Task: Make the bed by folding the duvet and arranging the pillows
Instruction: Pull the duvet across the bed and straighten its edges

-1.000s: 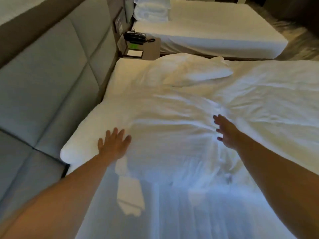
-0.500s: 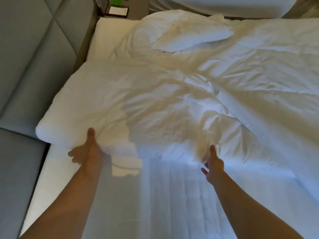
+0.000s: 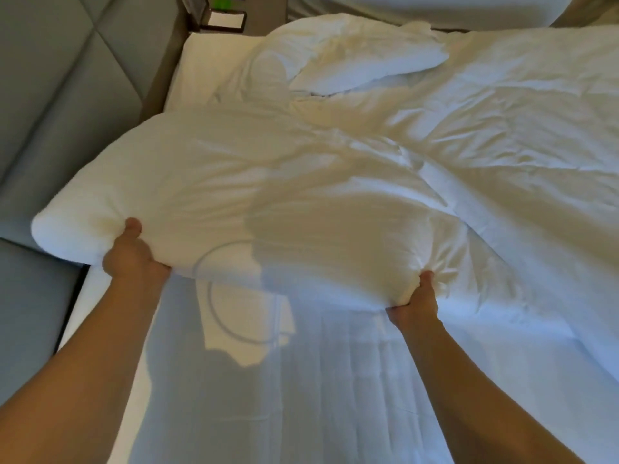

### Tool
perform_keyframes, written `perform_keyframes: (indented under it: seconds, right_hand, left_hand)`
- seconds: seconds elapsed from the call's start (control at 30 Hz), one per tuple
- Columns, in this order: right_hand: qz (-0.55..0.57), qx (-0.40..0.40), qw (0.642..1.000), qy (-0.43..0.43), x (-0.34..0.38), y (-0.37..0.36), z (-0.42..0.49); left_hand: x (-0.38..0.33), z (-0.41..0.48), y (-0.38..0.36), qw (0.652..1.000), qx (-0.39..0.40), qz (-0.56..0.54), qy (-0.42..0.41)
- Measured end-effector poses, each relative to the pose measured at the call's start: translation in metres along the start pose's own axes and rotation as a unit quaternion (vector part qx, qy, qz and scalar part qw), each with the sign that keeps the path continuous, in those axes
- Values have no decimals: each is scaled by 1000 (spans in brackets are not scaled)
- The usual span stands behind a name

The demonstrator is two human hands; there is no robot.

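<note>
**Both hands gripping near edge of duvet**

Left hand (image 3: pixel 132 254): grip closed on the near edge of the white duvet (image 3: pixel 301 195), close to its left corner. Thumb on top, fingers tucked under the fabric and out of sight. That corner is raised off the bed sheet (image 3: pixel 335 396) and bulges, just beside the grey padded headboard (image 3: pixel 67 95).

Right hand (image 3: pixel 417 301): grip pinching a bunched fold of the same edge, further right. Fabric puckers around the thumb. Fingers underneath not visible.

Duvet is crumpled, covering the far and right parts of the bed; bare striped sheet lies below the hands, nearest the camera.

Pillow (image 3: pixel 365 61): white, rumpled, lying on the duvet at the far side, well apart from both hands.

Bedside stand (image 3: pixel 264 11) at top, beyond the mattress corner.
</note>
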State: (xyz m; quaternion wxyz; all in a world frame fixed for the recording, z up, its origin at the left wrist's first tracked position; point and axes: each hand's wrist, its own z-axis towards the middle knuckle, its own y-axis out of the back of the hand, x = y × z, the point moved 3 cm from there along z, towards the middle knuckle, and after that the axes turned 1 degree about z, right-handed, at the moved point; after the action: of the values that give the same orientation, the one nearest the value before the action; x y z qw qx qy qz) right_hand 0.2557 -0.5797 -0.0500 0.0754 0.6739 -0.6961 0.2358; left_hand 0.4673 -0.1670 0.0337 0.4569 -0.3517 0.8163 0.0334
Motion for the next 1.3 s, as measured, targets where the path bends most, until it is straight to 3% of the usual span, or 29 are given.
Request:
perform_keyframes:
  seconds: [0.17,0.27,0.4,0.53,0.67,0.77,0.83,0.9,0.97,1.0,1.07,1.1,1.17,1.2,1.23,1.3]
  right_hand:
    - [-66,-42,996,53,16,40,-69]
    - [-104,-64,990,70,29,63,-116]
    - [-148,-115,980,62,18,122,-161]
    - [-199,-173,964,19,-20,163,-175]
    - [-238,-141,961,-23,-31,188,-107]
    - [-281,-99,952,-76,-24,186,-92]
    - [-360,-106,922,-89,-20,177,-117]
    - [-449,-90,885,-86,-17,181,-123]
    - [-585,-94,804,-50,-15,179,-126]
    - [-668,-109,736,2,-13,174,-125]
    - [-787,-115,594,120,-14,149,-127]
    - [-804,-105,558,177,-15,128,-130]
    - [-803,-35,523,285,-22,77,-131]
    - [-799,9,505,326,-28,48,-130]
    - [-794,56,486,361,-36,17,-125]
    - [-772,138,460,416,-56,-49,-121]
  left_hand:
    - [-44,-68,51,997,-31,15,-69]
    - [-52,-124,111,997,-26,17,-69]
    - [-48,-165,194,999,-28,-14,-26]
    - [-21,-170,247,979,-195,56,8]
    - [9,-163,251,971,-189,128,67]
    - [15,-152,254,958,-139,205,147]
    - [15,-162,256,926,-87,298,216]
    - [9,-180,255,856,-13,429,288]
    - [-1,-197,247,763,62,546,342]
    - [-9,-197,237,731,92,588,334]
    - [-27,-176,212,695,130,673,219]
    - [-39,-159,196,685,131,707,115]
    - [-74,-117,157,694,90,702,-131]
    - [-92,-93,139,703,58,675,-217]
    - [-106,-66,124,706,33,658,-261]
    - [-122,-9,96,709,11,661,-247]
